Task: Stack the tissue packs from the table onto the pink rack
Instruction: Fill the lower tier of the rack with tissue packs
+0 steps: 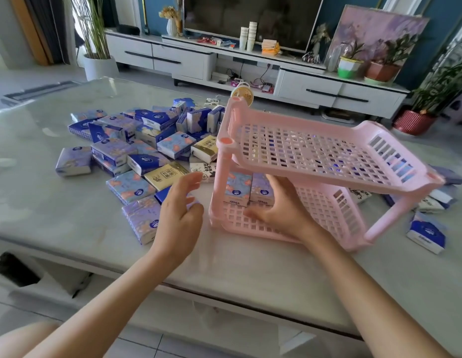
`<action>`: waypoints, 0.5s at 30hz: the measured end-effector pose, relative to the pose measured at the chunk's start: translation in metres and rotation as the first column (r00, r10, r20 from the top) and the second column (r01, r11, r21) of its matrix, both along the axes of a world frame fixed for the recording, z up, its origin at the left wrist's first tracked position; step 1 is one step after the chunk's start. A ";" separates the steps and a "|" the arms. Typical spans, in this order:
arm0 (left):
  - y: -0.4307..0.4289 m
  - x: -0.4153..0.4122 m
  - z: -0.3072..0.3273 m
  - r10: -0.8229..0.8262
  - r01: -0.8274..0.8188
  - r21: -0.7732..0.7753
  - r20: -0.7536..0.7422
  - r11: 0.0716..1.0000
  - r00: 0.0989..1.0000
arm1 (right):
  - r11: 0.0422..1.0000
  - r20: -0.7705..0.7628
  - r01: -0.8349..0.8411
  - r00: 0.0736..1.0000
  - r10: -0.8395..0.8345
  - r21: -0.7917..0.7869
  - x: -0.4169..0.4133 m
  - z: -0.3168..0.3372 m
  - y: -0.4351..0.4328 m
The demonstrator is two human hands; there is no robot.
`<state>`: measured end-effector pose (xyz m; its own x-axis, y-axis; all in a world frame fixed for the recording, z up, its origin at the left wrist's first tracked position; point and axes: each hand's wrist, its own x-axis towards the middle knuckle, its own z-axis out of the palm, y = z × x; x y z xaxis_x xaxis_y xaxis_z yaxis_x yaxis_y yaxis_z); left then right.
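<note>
Grey marble table (69,202) holds the pink rack (315,151), its long side going left to right. Two tissue packs (237,189) stand up on its bottom shelf. The right hand (284,210) is inside, fingers loosely spread beside them, gripping nothing. The left hand (180,210) hovers open over the big pile (136,140) crowding the rack's left.

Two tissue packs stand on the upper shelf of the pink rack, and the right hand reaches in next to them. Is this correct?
No. The head view shows the two tissue packs on the lower shelf of the pink rack, with the right hand reaching in next to them.
</note>
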<state>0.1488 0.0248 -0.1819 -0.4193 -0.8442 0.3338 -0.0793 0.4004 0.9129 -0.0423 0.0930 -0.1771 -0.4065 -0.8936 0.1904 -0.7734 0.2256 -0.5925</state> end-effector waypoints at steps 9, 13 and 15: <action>-0.001 -0.001 0.002 0.117 -0.102 -0.131 0.115 0.986 0.986 | 1.000 -0.108 0.019 0.994 -0.020 -0.013 -0.006 -0.012 -0.015; -0.006 -0.002 0.005 0.138 -0.092 -0.187 0.252 0.978 0.958 | 0.999 -0.115 0.002 0.993 -0.007 -0.044 -0.007 -0.015 -0.015; -0.008 0.000 0.005 0.144 -0.090 -0.191 0.294 0.978 0.945 | 0.999 -0.110 0.005 0.994 -0.011 -0.048 -0.006 -0.015 -0.016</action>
<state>0.1483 0.0165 -0.1765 -0.4254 -0.8343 0.3505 -0.3981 0.5204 0.7554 -0.0485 0.0767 -0.1926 -0.3877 -0.8792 0.2770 -0.8329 0.2054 -0.5139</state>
